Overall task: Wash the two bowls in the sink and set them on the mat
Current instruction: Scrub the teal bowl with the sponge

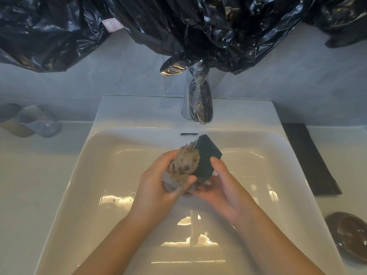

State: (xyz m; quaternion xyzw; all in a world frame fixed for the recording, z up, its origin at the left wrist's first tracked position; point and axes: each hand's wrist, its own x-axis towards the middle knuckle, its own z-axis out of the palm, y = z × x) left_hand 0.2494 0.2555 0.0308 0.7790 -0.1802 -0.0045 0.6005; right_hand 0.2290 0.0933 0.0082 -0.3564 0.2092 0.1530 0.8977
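Over the white sink (pixel 83 175) my right hand (pixel 222 183) holds a dark angular bowl (pixel 208 157), tilted on edge, thumb on its outer wall. My left hand (pixel 158 181) grips a wet beige cloth (pixel 184 165) and presses it against the bowl's inner side. A thin stream of water reaches the bowl's upper rim from the chrome tap (pixel 198 104). The black mat (pixel 309 157) lies on the counter to the right of the sink, with nothing on it. A second dark bowl is not visible in the sink.
A brown oval dish (pixel 351 237) sits on the counter at the lower right. Blurred grey and tan cups (pixel 31 122) stand on the left counter. Black plastic sheeting (pixel 178 26) hangs over the wall above the tap.
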